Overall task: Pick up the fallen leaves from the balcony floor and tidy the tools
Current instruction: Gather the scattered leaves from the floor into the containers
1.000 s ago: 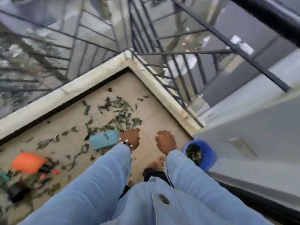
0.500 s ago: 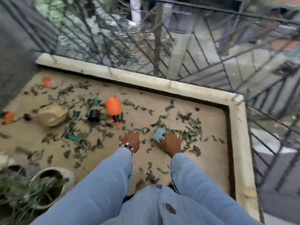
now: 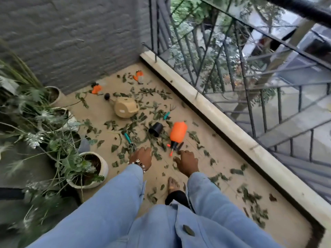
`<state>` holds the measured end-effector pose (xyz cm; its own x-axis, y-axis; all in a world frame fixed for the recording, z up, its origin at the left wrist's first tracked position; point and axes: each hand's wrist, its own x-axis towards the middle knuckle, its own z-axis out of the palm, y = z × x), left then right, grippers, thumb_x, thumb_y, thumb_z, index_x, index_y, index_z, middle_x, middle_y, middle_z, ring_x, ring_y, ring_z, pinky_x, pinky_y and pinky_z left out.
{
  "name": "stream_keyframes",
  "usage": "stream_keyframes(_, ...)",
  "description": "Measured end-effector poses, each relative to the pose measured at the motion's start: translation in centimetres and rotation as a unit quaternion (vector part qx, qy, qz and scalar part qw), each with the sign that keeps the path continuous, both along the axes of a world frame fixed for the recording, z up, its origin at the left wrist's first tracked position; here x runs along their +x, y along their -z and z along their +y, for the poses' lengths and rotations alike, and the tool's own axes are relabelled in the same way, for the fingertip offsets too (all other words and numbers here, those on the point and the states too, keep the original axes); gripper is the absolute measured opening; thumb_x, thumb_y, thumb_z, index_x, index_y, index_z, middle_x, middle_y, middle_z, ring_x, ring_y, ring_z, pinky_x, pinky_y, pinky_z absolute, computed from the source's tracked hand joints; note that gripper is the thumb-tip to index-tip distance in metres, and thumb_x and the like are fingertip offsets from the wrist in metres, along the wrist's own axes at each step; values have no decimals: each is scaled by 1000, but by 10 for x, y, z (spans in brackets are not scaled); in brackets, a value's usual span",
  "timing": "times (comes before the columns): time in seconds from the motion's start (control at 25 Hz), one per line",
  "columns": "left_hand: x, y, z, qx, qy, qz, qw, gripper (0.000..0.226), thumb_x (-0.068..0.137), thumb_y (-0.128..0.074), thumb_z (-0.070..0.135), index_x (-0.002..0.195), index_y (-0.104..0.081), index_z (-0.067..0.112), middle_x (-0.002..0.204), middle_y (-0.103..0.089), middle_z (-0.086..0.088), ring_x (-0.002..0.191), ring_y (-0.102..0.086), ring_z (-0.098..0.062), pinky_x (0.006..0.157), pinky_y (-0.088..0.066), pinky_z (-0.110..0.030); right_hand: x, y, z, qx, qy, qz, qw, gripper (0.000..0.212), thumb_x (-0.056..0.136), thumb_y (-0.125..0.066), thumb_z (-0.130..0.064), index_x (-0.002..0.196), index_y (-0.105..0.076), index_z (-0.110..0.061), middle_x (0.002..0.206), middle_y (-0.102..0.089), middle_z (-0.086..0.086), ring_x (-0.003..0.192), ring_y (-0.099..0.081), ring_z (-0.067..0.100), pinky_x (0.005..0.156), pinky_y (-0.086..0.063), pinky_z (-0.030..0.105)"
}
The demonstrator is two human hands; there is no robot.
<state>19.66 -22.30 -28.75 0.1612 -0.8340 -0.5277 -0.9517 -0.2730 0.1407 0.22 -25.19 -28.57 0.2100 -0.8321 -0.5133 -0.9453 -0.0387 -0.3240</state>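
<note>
Potted plants (image 3: 53, 133) crowd the left side of the balcony floor (image 3: 223, 158), against a grey brick wall (image 3: 71, 33); a black railing (image 3: 232, 77) runs along the right curb. Among the leaves (image 3: 154, 108) lie an orange spray bottle (image 3: 178, 132), a tipped black pot (image 3: 155, 129), a tan watering can (image 3: 126, 108), teal-handled tools (image 3: 127, 137) and orange gloves (image 3: 96, 89). Motion blur smears the small tools' heads. The left hand (image 3: 141, 157) and right hand (image 3: 187, 161) hang above the leaves, fingers loosely curled, holding nothing.
</note>
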Motion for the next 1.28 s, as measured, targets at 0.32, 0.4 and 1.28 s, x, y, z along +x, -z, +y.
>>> stream_keyframes(0.32, 39, -18, -113, -51, -149, 16, 987, 37, 96, -44, 23, 131, -48, 16, 131, -51, -10, 119, -51, -31, 96, -45, -41, 54, -9, -181, -22, -91, 0, 996, 42, 98, -44, -37, 130, -50, -12, 133, -50, 17, 123, -43, 36, 98, -42, 45)
stream_keyframes(0.4, 53, -14, -126, -41, -160, 9, 986, 40, 94, -47, 24, 134, -46, 18, 132, -50, -8, 119, -51, -30, 96, -45, -41, 77, -12, -205, -33, -111, -3, 993, 41, 98, -44, -38, 130, -50, -13, 132, -51, 15, 122, -44, 35, 95, -42, 42)
stream_keyframes(1.28, 402, -17, -294, -56, -247, 2, 967, 40, 97, -44, 24, 136, -44, 16, 136, -47, -8, 121, -50, -31, 97, -42, -40, 454, 2, -404, -14, -188, -44, 981, 41, 97, -45, -42, 129, -52, -18, 130, -54, 11, 125, -42, 33, 99, -41, 45)
